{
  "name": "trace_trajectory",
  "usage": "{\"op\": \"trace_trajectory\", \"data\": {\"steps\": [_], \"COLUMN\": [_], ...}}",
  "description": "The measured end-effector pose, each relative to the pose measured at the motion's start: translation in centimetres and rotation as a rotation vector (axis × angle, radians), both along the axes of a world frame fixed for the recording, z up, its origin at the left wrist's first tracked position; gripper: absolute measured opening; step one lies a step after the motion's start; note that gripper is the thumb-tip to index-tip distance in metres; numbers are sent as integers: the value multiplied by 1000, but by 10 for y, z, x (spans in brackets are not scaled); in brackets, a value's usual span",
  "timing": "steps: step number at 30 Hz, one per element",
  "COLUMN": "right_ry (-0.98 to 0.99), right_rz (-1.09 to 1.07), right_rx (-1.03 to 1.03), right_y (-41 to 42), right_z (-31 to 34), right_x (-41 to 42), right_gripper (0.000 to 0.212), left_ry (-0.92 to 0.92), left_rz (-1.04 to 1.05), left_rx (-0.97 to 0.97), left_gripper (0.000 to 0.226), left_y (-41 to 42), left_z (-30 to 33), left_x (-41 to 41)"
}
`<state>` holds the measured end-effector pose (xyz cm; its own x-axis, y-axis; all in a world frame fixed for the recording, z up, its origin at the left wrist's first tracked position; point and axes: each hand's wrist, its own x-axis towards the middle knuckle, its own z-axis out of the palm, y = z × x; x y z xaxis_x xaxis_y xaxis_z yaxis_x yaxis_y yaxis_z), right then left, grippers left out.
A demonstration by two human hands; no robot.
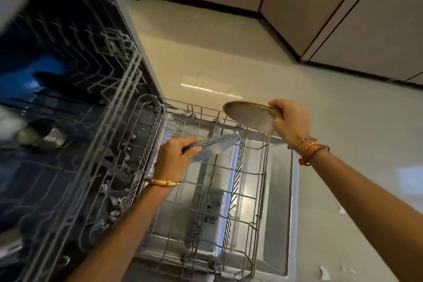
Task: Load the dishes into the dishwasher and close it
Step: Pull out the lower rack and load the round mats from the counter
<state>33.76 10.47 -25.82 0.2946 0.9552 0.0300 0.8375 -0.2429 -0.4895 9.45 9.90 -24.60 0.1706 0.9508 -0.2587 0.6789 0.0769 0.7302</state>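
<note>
Both my arms reach forward over the pulled-out grey wire lower rack (pixel 229 201) of the open dishwasher, each hand carrying a dish. My left hand (pixel 175 158), a gold bangle (pixel 163 182) at its wrist, is extended low over the rack with fingers curled and thumb on top, clamped on the near edge of a flat, shiny steel plate (pixel 215 146). That plate tilts away from my grip, its far edge pointing toward the rack's back rim, held just above the wire tines. My right hand (pixel 291 121), with orange and brown thread bands (pixel 309 149) round the wrist, is raised higher and farther out, fingers wrapped over the rim of a round steel plate with a brassy edge (pixel 248 117). This plate hangs to the left of my right grip, over the rack's far corner, underside toward me; whether it touches the wire I cannot tell. Left of my left hand, the blurred upper wire rack (pixel 96 103) juts out from the dark blue-lit tub. The pale tiled floor (pixel 229 52) lies beyond both hands.
</note>
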Motion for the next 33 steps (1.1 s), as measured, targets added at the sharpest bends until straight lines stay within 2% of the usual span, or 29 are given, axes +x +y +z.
{"op": "trace_trajectory", "data": {"steps": [5, 8, 15, 19, 22, 24, 25, 27, 29, 31, 33], "right_ry": [-100, -123, -104, -220, -419, -362, -317, -188, 12, 230, 282], "right_rz": [166, 187, 121, 190, 321, 324, 281, 169, 102, 142, 216], "right_rx": [132, 144, 209, 202, 43, -113, -114, 31, 159, 45, -45], "right_y": [23, 30, 55, 70, 73, 66, 61, 47, 29, 11, -2], "right_z": [-64, -89, -102, -109, -122, -134, -137, -138, -136, -128, -125], "right_x": [13, 21, 22, 13, -2, -6, -7, -3, 5, 14, 23], "right_gripper": [22, 21, 20, 13, 43, 64, 69, 63, 41, 42, 53], "left_ry": [-11, -14, 0, 47, 74, 79, 75, 65, 57, 62, 47], "left_rz": [3, 14, -15, -37, -61, -76, -86, -107, -121, -136, -138], "left_rx": [80, 98, 89, 146, 179, 187, 192, 212, 225, 259, 277], "left_gripper": [30, 28, 29, 30, 29, 29, 29, 29, 28, 27, 28], "left_y": [8, 12, 25, 31, 32, 31, 31, 31, 35, 41, 48], "left_z": [-47, -65, -74, -79, -88, -91, -92, -93, -94, -93, -91], "left_x": [10, 14, 21, 27, 31, 35, 36, 39, 43, 46, 52]}}
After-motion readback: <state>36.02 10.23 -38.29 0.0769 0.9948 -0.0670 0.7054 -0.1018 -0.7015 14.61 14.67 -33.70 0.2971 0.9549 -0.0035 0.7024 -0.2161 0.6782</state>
